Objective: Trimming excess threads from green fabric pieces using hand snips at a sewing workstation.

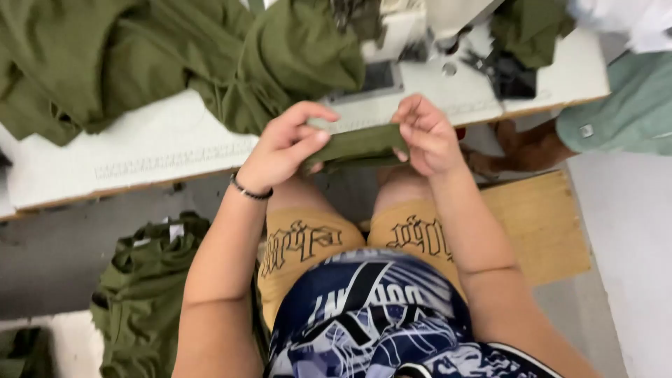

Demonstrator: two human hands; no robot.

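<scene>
A: What is closest to the camera?

B: The person's own body, seen from above: a blue and white patterned shirt (381, 315) and mustard shorts (308, 245) with dark lettering. The person sits on a wooden bench (542, 220). On the floor at the person's left side lies a pile of olive green garments (143, 290).

A: And the hands, what do they do?

B: Both are raised in front of the knees. The left hand (283, 147), which wears a thin dark bracelet (250, 191) at the wrist, is closed on one end of a small strip of olive green fabric (353, 147), pinched between thumb and fingers. The right hand (427, 136) is closed on the other end in the same way, fingers curled over the edge. So the strip hangs stretched between the two hands, above the lap and just before the table edge.

A: What is behind the hands?

B: A white work table (161, 143). A big heap of the same olive cloth (175, 56) covers its left part. In the middle stands a sewing machine (399, 42); only its lower part is in view. At the right edge I see another person's arm (528, 147) in a pale green sleeve (623, 112), resting near the table corner.
</scene>
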